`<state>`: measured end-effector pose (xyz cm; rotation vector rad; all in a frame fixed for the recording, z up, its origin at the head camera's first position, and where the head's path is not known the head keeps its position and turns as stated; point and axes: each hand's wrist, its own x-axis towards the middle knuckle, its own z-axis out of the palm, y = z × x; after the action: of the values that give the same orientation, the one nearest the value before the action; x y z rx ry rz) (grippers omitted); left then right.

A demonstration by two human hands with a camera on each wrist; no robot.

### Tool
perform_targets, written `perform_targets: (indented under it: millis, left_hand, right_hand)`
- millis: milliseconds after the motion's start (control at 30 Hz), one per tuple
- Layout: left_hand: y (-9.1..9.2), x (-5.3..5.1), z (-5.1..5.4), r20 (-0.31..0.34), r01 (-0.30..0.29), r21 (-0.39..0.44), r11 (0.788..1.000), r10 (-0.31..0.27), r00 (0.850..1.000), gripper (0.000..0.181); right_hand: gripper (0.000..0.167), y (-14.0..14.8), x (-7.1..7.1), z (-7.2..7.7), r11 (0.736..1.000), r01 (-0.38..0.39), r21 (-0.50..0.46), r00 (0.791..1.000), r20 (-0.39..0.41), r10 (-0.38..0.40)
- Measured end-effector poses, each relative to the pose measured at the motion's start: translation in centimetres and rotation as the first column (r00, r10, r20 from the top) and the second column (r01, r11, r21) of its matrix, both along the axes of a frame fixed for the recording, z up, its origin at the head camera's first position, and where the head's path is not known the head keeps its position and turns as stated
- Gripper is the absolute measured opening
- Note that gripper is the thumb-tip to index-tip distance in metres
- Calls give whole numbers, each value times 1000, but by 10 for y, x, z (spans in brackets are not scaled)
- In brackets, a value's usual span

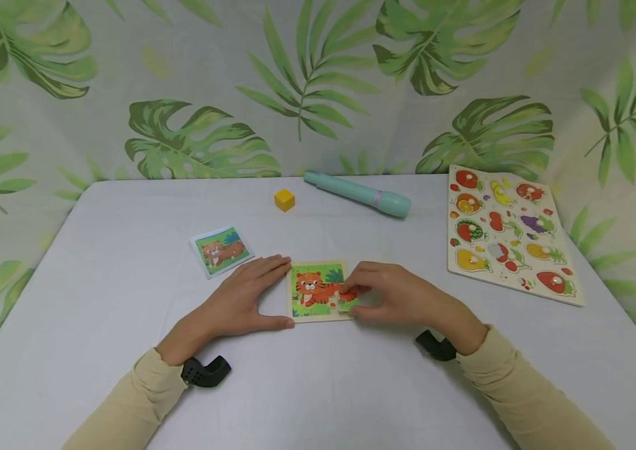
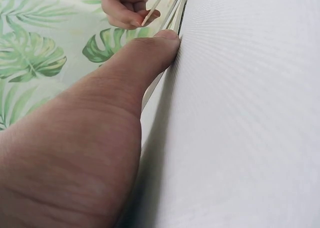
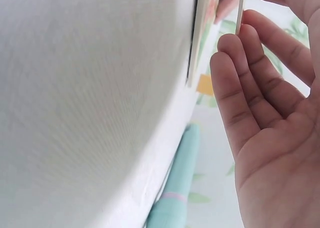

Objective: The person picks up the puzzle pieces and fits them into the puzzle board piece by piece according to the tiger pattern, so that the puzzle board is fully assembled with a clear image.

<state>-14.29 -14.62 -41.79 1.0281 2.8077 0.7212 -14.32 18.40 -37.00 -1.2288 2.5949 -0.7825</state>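
A small square tiger puzzle (image 1: 311, 297) in a pale wooden frame lies on the table between the hands. My left hand (image 1: 242, 300) rests at its left side, fingers straight, fingertips by the far left corner and thumb by the near left corner. In the left wrist view that thumb (image 2: 160, 45) touches the frame's edge. Over the puzzle's right side, my right hand (image 1: 393, 294) pinches a thin puzzle piece (image 1: 347, 304) showing part of the striped body. Seen edge-on in the right wrist view, the piece (image 3: 241, 12) is tilted above the board between thumb and fingers.
A tiger picture card (image 1: 222, 251) lies beyond the left hand. Farther back are a yellow cube (image 1: 284, 200) and a teal tube-shaped object (image 1: 357, 192). A fruit peg puzzle board (image 1: 511, 234) lies at the right, near a leaf-patterned cloth backdrop (image 1: 329, 81).
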Motion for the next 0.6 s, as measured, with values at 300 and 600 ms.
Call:
perform_targets:
  millis: [300,600]
  left_hand:
    - [0,0,1,-7,3,8,1000,-3,1000,101]
    - [0,0,-1,-11,2,11,1000,-2,1000,102]
  right_hand:
    - [29,-8,-2,-5,999,3,33,1000,4,-3]
    - [31,-12,-3,-8,999,2,52,1000,5,-2]
